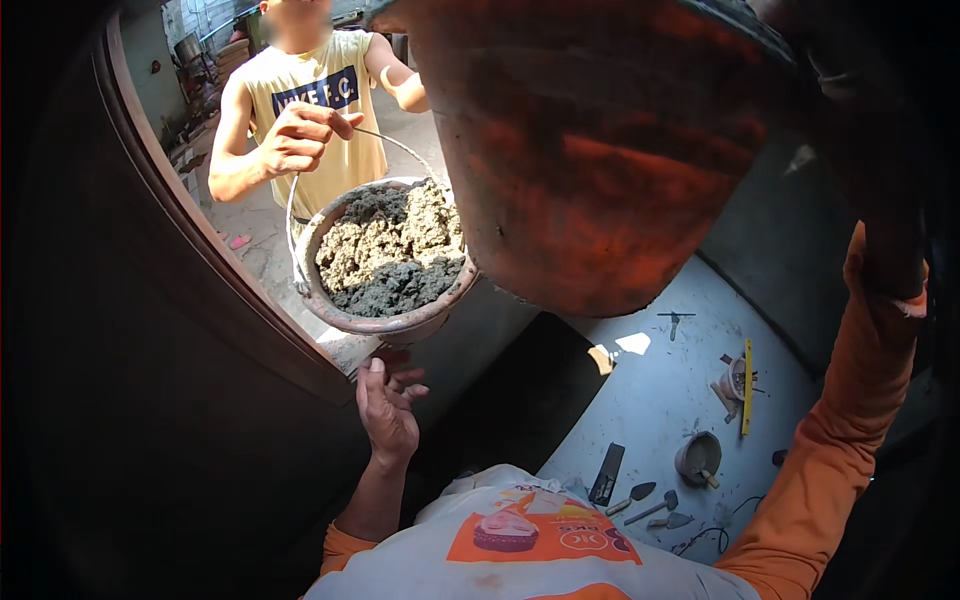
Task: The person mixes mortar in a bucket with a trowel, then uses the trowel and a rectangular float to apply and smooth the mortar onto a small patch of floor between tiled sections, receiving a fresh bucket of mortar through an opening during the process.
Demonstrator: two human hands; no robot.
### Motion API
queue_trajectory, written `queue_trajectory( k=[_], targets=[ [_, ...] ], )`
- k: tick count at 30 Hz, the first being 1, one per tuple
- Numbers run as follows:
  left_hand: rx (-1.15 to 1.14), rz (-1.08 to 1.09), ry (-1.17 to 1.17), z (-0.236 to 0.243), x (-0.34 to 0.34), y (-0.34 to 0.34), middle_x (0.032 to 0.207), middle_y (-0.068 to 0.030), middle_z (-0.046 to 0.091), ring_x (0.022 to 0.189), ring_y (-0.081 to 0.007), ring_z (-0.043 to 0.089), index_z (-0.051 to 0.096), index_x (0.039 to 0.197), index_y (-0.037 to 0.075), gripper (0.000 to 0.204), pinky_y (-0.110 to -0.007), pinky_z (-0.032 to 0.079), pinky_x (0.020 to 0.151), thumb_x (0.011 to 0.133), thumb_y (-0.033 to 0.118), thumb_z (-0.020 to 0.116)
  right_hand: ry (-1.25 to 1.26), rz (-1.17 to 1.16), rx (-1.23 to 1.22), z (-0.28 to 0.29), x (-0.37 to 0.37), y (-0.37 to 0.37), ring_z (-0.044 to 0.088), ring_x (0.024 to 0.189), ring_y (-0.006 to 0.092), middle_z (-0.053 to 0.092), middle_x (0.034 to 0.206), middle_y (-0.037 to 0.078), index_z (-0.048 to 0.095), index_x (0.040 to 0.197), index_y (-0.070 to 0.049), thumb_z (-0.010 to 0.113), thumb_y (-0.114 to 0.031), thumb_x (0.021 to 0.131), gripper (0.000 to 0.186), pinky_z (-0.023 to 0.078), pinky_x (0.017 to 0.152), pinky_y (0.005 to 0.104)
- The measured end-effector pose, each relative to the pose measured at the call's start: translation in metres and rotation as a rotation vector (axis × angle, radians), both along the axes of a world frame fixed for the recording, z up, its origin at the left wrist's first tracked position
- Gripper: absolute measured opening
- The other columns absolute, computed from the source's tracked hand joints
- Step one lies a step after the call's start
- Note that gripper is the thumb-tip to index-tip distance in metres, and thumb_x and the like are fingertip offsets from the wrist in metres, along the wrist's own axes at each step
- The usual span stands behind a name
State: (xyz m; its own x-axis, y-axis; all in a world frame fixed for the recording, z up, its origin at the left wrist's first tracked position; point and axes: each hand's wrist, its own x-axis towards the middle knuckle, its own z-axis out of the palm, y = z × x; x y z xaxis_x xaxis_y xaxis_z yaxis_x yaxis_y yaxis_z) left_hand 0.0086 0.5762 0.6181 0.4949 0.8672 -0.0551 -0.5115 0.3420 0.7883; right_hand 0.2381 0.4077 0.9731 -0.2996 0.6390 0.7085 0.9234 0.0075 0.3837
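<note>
A bucket [392, 325] heaped with wet grey mortar [385, 245] hangs by its wire handle from a co-worker's hand [300, 138] at the opening on the left. Just below its base is my left hand [388, 408], palm up with fingers apart and holding nothing. Close in front of me at the top, a large bucket [590, 170] stained orange-red is held up in the air. My right arm is raised along the right side, and my right hand [835, 90], deep in shadow, grips that bucket near its rim. Its fingers are hard to make out.
A brown frame [215, 245] edges the opening where the co-worker stands. Below right, a pale surface [640, 400] carries a mortar-smeared bowl [697, 458], trowels [632, 499], a dark flat float [607, 473], a yellow level [747, 388] and another small container [735, 378].
</note>
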Motion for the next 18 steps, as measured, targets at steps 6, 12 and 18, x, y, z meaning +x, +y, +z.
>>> queue_trajectory(
  k=[6,12,18],
  targets=[
    [-0.015,0.124,-0.041,0.007,-0.025,0.028,0.107,-0.0074,0.060,0.091,-0.0196,0.058,0.050,0.116,0.010,0.041,-0.033,0.044,0.069,0.097,0.044,0.039,0.054,-0.044,0.049,-0.016,0.014,0.041,0.056,0.064,0.0225,0.058,0.074,0.008,0.057,0.088,-0.004,0.077,-0.020,0.066,0.034,0.045,0.057,0.0330],
    [0.041,0.137,-0.043,0.010,-0.047,0.040,0.101,-0.0072,0.061,0.086,-0.0199,0.060,0.050,0.113,0.012,0.037,-0.034,0.045,0.067,0.097,0.043,0.040,0.132,-0.062,0.060,-0.034,0.014,0.086,0.058,0.067,0.0251,0.060,0.077,0.010,0.057,0.094,-0.004,0.075,-0.024,0.070,0.035,0.047,0.061,0.0344],
    [0.104,-0.019,-0.091,-0.003,-0.015,0.033,0.093,-0.0093,0.063,0.080,-0.0204,0.062,0.053,0.111,0.006,0.042,-0.033,0.048,0.065,0.099,0.041,0.034,0.164,-0.099,0.093,-0.049,0.038,0.120,0.060,0.071,0.0277,0.061,0.081,0.012,0.057,0.099,-0.004,0.072,-0.028,0.075,0.038,0.049,0.064,0.0358]
  ],
)
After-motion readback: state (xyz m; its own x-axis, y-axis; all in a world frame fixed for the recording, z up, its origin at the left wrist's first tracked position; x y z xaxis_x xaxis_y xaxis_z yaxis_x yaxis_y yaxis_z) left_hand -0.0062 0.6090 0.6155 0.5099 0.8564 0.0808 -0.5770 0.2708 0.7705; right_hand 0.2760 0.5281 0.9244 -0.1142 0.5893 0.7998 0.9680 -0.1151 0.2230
